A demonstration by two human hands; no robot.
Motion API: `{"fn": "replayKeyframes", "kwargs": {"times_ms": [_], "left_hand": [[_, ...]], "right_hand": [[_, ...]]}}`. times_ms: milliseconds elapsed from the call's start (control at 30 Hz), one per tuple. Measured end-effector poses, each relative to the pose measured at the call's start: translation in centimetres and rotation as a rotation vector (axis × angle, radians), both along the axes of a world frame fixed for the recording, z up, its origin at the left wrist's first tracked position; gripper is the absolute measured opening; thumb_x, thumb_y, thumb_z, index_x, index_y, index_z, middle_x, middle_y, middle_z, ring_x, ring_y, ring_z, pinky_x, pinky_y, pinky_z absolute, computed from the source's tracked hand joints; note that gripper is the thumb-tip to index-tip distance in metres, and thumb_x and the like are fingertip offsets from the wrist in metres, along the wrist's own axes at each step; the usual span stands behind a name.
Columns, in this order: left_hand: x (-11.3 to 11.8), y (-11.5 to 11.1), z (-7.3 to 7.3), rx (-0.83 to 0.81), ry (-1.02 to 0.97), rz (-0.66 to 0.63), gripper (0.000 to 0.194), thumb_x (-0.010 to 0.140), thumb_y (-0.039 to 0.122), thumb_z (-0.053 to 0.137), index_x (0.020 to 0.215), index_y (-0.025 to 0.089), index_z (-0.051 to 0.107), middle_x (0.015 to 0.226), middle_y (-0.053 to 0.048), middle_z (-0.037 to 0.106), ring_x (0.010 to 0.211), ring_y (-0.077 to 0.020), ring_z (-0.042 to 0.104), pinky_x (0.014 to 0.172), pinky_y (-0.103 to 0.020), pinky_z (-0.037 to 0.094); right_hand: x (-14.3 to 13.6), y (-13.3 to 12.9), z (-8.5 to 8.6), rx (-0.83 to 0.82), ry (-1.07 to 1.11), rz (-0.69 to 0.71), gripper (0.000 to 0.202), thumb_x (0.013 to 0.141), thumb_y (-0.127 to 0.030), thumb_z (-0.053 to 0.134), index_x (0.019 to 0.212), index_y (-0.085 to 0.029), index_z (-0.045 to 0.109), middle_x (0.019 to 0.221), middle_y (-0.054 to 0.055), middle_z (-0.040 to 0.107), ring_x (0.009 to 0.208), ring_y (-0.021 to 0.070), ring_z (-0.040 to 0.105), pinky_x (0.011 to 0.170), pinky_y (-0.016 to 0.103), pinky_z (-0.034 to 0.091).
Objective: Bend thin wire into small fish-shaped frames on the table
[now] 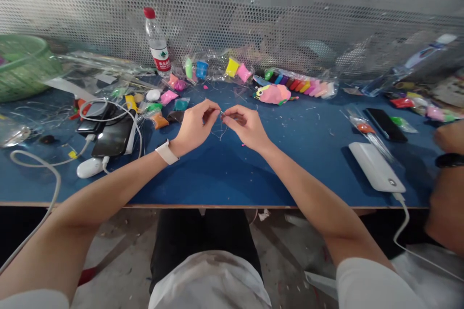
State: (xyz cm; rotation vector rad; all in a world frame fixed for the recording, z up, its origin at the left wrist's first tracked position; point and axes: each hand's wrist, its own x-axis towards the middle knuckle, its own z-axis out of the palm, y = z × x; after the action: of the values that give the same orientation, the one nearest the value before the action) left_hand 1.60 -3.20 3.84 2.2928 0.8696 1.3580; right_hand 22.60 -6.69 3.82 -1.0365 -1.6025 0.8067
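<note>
Above the middle of the blue table, my left hand [197, 123] and my right hand [248, 126] come close together, fingertips almost meeting. Both are closed in a pinch on a thin pale strand [220, 136], whose loose loops hang below the fingers. Whether it is thread or fine wire, I cannot tell. A tiny pink bit [243, 145] lies just under my right hand. Beyond that hand rests a pink clay figure [273, 94] with a yellow face. An orange clay packet [160, 120] is left of my left hand.
A red-capped water bottle [158, 46] stands by the perforated metal panel [217, 5]. Phones [114, 135] and white cables lie left, near a green basket [25, 70]. Rightward are a white power bank [377, 168], a dark phone [386, 124] and another person's arm [449, 193].
</note>
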Motion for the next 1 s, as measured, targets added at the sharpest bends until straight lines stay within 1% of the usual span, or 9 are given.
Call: {"fn": "replayKeyframes", "kwargs": {"times_ms": [67,167,233,367,533,667,733,833,1000], "left_hand": [[0.0,-0.1,0.0,0.004,-0.025,-0.035,0.013,0.111,0.017,0.064,0.105,0.021,0.074,0.097,-0.004,0.079,0.082,-0.016,0.07,0.077,-0.029,0.057],[0.1,-0.2,0.0,-0.011,-0.028,-0.089,0.011,0.11,0.017,0.065,0.104,0.021,0.074,0.096,-0.004,0.077,0.082,-0.0157,0.07,0.076,-0.029,0.057],[0.2,-0.3,-0.2,-0.051,-0.039,-0.076,0.011,0.111,0.017,0.065,0.103,0.021,0.072,0.094,-0.003,0.076,0.08,-0.0152,0.069,0.074,-0.029,0.056],[0.2,-0.2,-0.4,-0.11,-0.138,-0.029,0.012,0.113,0.019,0.061,0.104,0.021,0.068,0.093,-0.003,0.074,0.076,-0.0139,0.068,0.071,-0.028,0.055],[-0.1,0.2,-0.4,-0.097,-0.125,-0.076,0.011,0.11,0.021,0.062,0.102,0.021,0.07,0.095,-0.004,0.075,0.08,-0.0145,0.069,0.072,-0.028,0.055],[-0.4,0.5,-0.3,-0.169,-0.112,-0.119,0.01,0.108,0.024,0.065,0.104,0.021,0.074,0.096,-0.005,0.078,0.083,-0.0159,0.072,0.072,-0.028,0.056],[-0.5,0.6,-0.4,-0.226,-0.131,-0.177,0.009,0.106,0.028,0.069,0.103,0.021,0.074,0.091,-0.004,0.077,0.08,-0.0165,0.072,0.072,-0.029,0.057],[-0.4,0.9,-0.6,-0.365,-0.212,-0.307,0.016,0.107,0.037,0.074,0.1,0.022,0.072,0.083,-0.003,0.073,0.074,-0.0168,0.07,0.069,-0.031,0.059],[-0.3,0.9,-0.4,-0.631,-0.304,-0.478,0.029,0.102,0.048,0.085,0.099,0.024,0.069,0.088,-0.003,0.074,0.074,-0.0175,0.072,0.067,-0.032,0.062]], "right_hand": [[0.0,0.2,-0.2,-0.08,0.148,0.039,0.045,0.095,-0.071,0.088,0.099,-0.028,0.079,0.09,0.003,0.081,0.087,0.0238,0.074,0.082,0.041,0.061],[0.0,0.2,-0.1,-0.071,0.206,0.048,0.05,0.092,-0.076,0.092,0.098,-0.028,0.081,0.08,0.0,0.077,0.078,0.0207,0.07,0.08,0.04,0.06],[0.0,0.1,0.1,-0.071,0.192,0.065,0.051,0.091,-0.077,0.093,0.098,-0.028,0.081,0.081,0.0,0.077,0.078,0.0203,0.071,0.08,0.039,0.061],[-0.3,-0.4,0.3,-0.098,0.18,0.098,0.056,0.081,-0.077,0.101,0.101,-0.028,0.082,0.089,0.001,0.08,0.083,0.0209,0.075,0.08,0.038,0.064],[-0.3,-0.3,0.1,-0.043,0.19,0.05,0.054,0.089,-0.08,0.093,0.099,-0.027,0.085,0.079,0.0,0.075,0.068,0.0181,0.07,0.069,0.037,0.063],[0.3,-0.2,0.3,-0.003,0.117,0.035,0.055,0.092,-0.082,0.09,0.099,-0.028,0.088,0.081,0.0,0.075,0.062,0.0155,0.064,0.061,0.035,0.059],[0.6,-0.1,0.4,-0.003,0.092,0.047,0.054,0.093,-0.081,0.09,0.099,-0.027,0.088,0.08,0.0,0.075,0.062,0.0153,0.064,0.061,0.034,0.058],[0.8,0.0,0.5,-0.017,0.117,0.079,0.056,0.09,-0.082,0.092,0.099,-0.027,0.087,0.078,0.001,0.075,0.066,0.017,0.069,0.059,0.033,0.059],[1.1,0.4,0.2,-0.047,0.178,0.138,0.055,0.087,-0.08,0.096,0.1,-0.026,0.086,0.079,0.0,0.075,0.066,0.017,0.071,0.052,0.03,0.054]]}}
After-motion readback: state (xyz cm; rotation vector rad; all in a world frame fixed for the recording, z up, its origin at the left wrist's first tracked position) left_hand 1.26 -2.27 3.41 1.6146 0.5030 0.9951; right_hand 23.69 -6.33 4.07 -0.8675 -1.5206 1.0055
